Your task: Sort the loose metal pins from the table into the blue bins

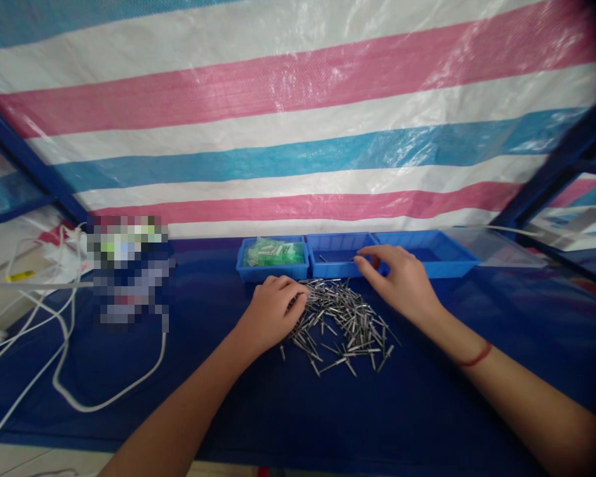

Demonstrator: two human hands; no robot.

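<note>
A loose heap of silver blind rivets (355, 318) lies on the dark blue table. My left hand (277, 310) rests at the heap's left edge, its fingers curled toward the thumb over some rivets; the fingertips are partly hidden. Above the front of the middle blue bin (332, 268) is my right hand (402, 275), thumb and index finger pinched together. A small metal end, seemingly of a rivet, shows at those fingertips. Inside that bin lies a single rivet (322, 258) near the left side.
To the left, a blue bin (273, 272) holds green and clear plastic packets (274, 252). Another blue bin (442, 268) stands at the right, beside a clear plastic sheet (499, 246). White cables (64, 371) run across the table's left side. A striped tarp (298, 152) hangs behind.
</note>
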